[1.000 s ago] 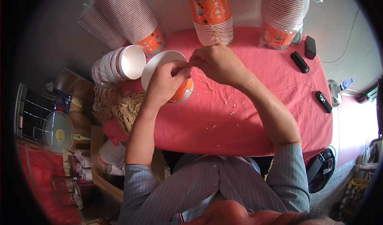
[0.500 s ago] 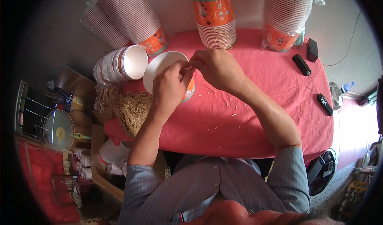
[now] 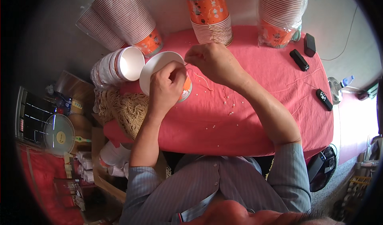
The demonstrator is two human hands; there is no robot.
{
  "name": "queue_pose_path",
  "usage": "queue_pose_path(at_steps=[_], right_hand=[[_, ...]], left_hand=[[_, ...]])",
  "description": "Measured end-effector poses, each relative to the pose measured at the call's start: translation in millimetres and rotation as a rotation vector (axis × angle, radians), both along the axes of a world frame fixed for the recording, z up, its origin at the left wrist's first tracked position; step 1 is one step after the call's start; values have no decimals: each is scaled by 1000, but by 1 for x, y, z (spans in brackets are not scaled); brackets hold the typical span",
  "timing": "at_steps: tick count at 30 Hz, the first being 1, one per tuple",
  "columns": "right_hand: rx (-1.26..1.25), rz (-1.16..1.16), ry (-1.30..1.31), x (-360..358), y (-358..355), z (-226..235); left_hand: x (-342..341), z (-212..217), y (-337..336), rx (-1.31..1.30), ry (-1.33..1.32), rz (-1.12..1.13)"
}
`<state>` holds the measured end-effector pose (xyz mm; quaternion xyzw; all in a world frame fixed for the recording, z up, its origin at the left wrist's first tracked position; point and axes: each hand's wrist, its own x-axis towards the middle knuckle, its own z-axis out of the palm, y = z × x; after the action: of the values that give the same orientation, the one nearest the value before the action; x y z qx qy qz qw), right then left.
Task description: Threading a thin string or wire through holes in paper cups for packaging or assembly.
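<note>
A large paper cup (image 3: 146,74) with a white inside and an orange printed wall lies tilted on the pink cloth, its mouth toward the upper left. My left hand (image 3: 164,85) is closed over its rim, fingers curled at the right edge of the mouth. Close beside it, my right hand (image 3: 213,61) pinches the end of a thin tan string near that rim. A length of tan string (image 3: 204,78) trails from beside the cup over the cloth. My fingers cover the spot where string and cup meet. Left of the cup lies a bundle of tan strings (image 3: 131,111).
Behind stand a stack of cups with strings (image 3: 210,29) and bagged cup stacks (image 3: 121,13) (image 3: 279,13). A wrapped stack (image 3: 109,67) lies at left. Small white beads (image 3: 229,103) dot the cloth. Black devices (image 3: 299,60) lie at right; a fan (image 3: 60,133) stands far left.
My hands have drawn slightly apart, the right one shifting a little up and left. More of the trailing string shows between them. The whole view has shifted slightly.
</note>
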<state>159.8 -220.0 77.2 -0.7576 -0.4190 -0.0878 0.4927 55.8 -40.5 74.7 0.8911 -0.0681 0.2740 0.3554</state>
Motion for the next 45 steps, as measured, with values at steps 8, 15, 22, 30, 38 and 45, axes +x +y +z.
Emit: queue_pose_path(at_steps=[8, 15, 22, 30, 38, 45], right_hand=[[-13, 294, 223, 21, 2, -17], [1, 353, 437, 23, 5, -20], [-30, 329, 434, 20, 5, -16], [38, 318, 405, 16, 10, -21], [44, 333, 412, 16, 14, -29], [147, 348, 420, 17, 20, -37]], left_hand=[[0, 7, 14, -79, 138, -50], [-1, 5, 8, -56, 49, -40], [0, 6, 9, -54, 72, -8], [3, 0, 19, -137, 37, 22], [7, -3, 25, -456, 113, -82], [6, 1, 30, -605, 240, -227]])
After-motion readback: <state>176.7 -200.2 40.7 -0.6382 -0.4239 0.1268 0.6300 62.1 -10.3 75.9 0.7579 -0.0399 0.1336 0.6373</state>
